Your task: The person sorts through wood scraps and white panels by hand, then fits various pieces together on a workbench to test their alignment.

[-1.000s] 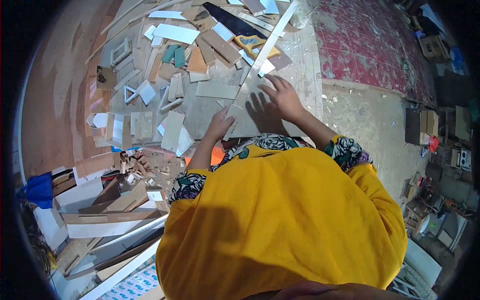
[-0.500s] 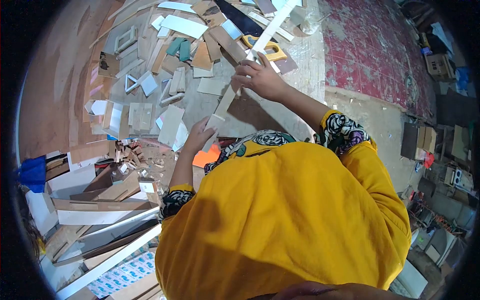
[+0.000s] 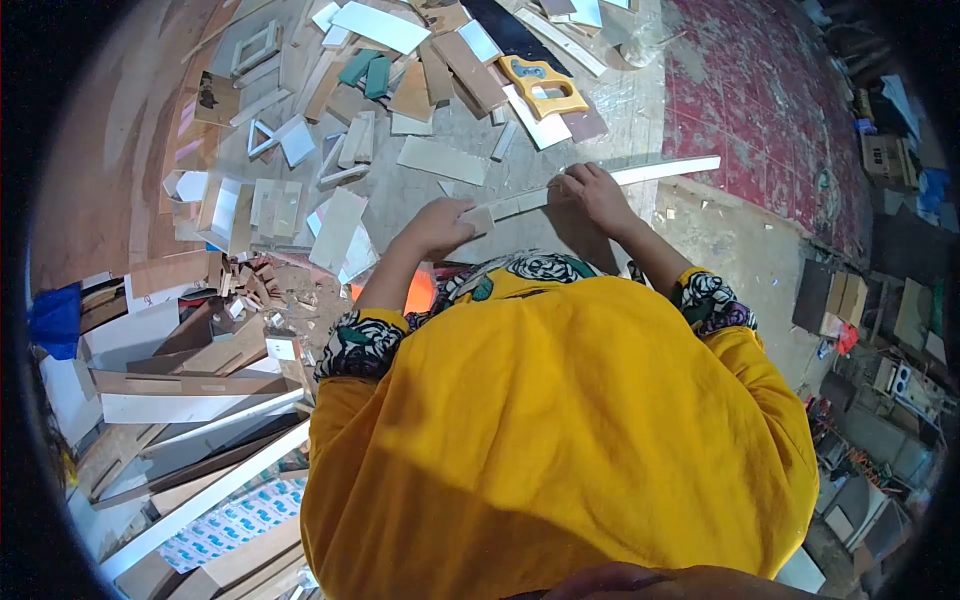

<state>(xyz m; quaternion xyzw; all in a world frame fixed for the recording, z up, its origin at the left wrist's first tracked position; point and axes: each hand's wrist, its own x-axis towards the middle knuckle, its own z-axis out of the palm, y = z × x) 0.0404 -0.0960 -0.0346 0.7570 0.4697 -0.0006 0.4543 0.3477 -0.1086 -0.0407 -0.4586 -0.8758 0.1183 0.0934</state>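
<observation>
A long pale wooden strip (image 3: 660, 171) lies slantwise over the near part of the worktable, its far end sticking out past the table's right side. My left hand (image 3: 443, 226) is closed on the strip's left end, beside a short wooden piece (image 3: 480, 220). Further right, my right hand (image 3: 594, 197) grips the strip near its middle, fingers bent over it. Beyond the hands, a handsaw with a yellow handle (image 3: 545, 88) rests among wood pieces.
Wood offcuts (image 3: 430, 160) and two green blocks (image 3: 377, 77) are scattered on the worktable (image 3: 400, 205). Boards (image 3: 190, 407) are piled at lower left, near a blue bag (image 3: 55, 322). A clear container (image 3: 640, 48) stands at the table's far right. Cardboard boxes (image 3: 846, 300) sit at right.
The strip has swung clockwise, from steeply slanted across the saw to nearly level. My left hand has moved right and up; my right hand has moved right and nearer the body.
</observation>
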